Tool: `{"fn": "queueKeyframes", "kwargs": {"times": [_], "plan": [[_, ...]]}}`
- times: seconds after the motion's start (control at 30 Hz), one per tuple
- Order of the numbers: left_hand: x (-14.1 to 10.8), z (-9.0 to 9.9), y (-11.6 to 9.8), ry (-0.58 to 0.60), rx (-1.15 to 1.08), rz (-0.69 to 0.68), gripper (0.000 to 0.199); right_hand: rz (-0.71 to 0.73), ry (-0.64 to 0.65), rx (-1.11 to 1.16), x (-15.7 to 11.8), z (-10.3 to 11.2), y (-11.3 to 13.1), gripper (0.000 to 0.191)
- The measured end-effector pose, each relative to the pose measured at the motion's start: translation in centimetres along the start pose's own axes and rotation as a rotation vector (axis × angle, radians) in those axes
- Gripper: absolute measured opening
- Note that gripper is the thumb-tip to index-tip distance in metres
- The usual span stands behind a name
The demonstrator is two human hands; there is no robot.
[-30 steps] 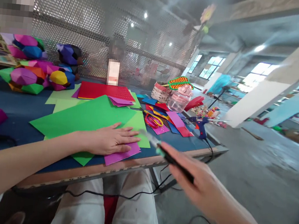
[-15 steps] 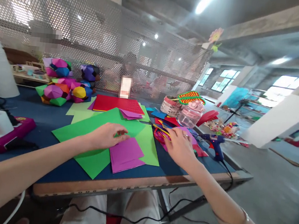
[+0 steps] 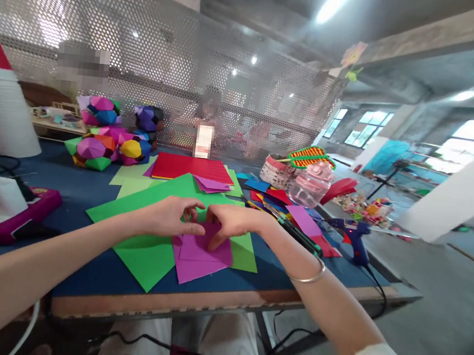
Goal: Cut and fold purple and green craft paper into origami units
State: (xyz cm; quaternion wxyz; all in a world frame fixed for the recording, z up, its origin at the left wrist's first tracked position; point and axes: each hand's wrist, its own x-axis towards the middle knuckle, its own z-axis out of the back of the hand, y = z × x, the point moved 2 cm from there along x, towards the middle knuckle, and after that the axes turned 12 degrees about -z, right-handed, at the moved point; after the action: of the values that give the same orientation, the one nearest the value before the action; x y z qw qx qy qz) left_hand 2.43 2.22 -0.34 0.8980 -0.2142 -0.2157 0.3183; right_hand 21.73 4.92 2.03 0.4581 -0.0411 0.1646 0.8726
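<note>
"Where do the purple paper pieces (image 3: pixel 204 270) lie?"

"On the blue table (image 3: pixel 79 183), near its front edge, partly over a green sheet (image 3: pixel 146 269) and a light green sheet (image 3: pixel 246 252). The right hand (image 3: pixel 230 222) covers their upper part, so their number is hard to make out."

"Does that hand grip one?"

"I cannot tell. Its thumb and fingers point down onto the purple, but some fingertips are hidden behind the hand itself."

"And the left hand (image 3: pixel 177 216)?"

"Loosely curled, a gap showing between thumb and fingers, just beside the right one and above the green sheet. Its forearm hides a stretch of that sheet."

"What about the black-handled tool (image 3: pixel 299 234)?"

"It lies just beyond the right forearm; its far end is lost among coloured scraps."

"Anything cut off?"

"The stack of white cups (image 3: pixel 6 114), by the left border. Behind the perforated panel (image 3: pixel 249 100), shapes are blurred."
</note>
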Motion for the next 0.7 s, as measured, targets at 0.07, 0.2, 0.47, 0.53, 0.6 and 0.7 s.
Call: {"fn": "queueKeyframes", "kwargs": {"times": [0.07,0.2,0.47,0.53,0.6,0.7], "plan": [[-0.1,0.1,0.1,0.031,-0.011,0.019,0.08,0.028,0.04,0.078,0.1,0.3,-1.0,0.031],[-0.1,0.0,-0.5,0.056,0.012,0.007,0.076,0.035,-0.075,0.177,-0.7,1.4,-3.0,0.017],[-0.2,-1.0,-1.8,0.071,0.213,-0.081,0.066,-0.209,-0.636,0.519,0.1,2.4,-6.1,0.024],[-0.2,-1.1,-1.9,0.066,0.194,-0.073,0.064,-0.278,-0.711,0.601,0.6,2.2,-6.7,0.02],[-0.2,-1.0,-1.9,0.058,0.174,-0.032,0.061,-0.344,-0.739,0.706,0.8,1.9,-7.1,0.018],[-0.1,-0.8,-2.2,0.069,0.152,0.022,0.048,-0.434,-0.714,0.895,1.0,1.6,-7.4,0.014]]}}
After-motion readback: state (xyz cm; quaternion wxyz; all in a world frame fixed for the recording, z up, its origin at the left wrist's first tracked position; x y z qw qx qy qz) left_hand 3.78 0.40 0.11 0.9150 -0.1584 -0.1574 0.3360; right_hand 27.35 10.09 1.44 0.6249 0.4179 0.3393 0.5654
